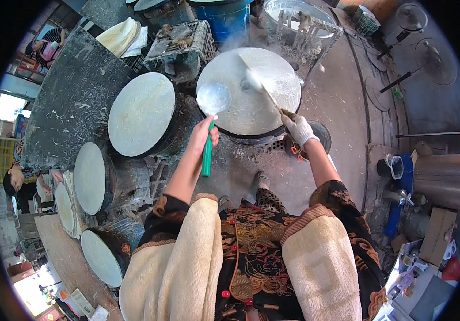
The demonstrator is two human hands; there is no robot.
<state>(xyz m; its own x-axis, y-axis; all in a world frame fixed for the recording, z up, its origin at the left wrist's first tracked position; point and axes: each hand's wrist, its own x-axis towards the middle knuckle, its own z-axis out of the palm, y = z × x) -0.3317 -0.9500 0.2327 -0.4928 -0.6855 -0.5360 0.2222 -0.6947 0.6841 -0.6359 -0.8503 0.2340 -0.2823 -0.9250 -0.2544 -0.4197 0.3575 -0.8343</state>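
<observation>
My bare left hand (203, 135) is closed around the green handle of a ladle (214, 98). The ladle's round bowl, coated white, hangs over the left edge of a large round griddle (275, 115). Pale batter or a thin pancake covers the griddle's top, and steam rises at its far side. In a white glove with dirty fingertips, my right hand (298, 128) grips a long thin stick (268, 95) at the griddle's near right edge. That stick slants away to the left across the surface; a white blur hides part of it.
Several more round griddles with pale tops, one here (141, 114), curve along my left beside a dark floury table (74, 101). Stacked flat pancakes (120, 36), a crate (181, 45) and a blue barrel (221, 21) stand beyond. A dark bucket (318, 136) is at right. Another person (18, 179) bends at far left.
</observation>
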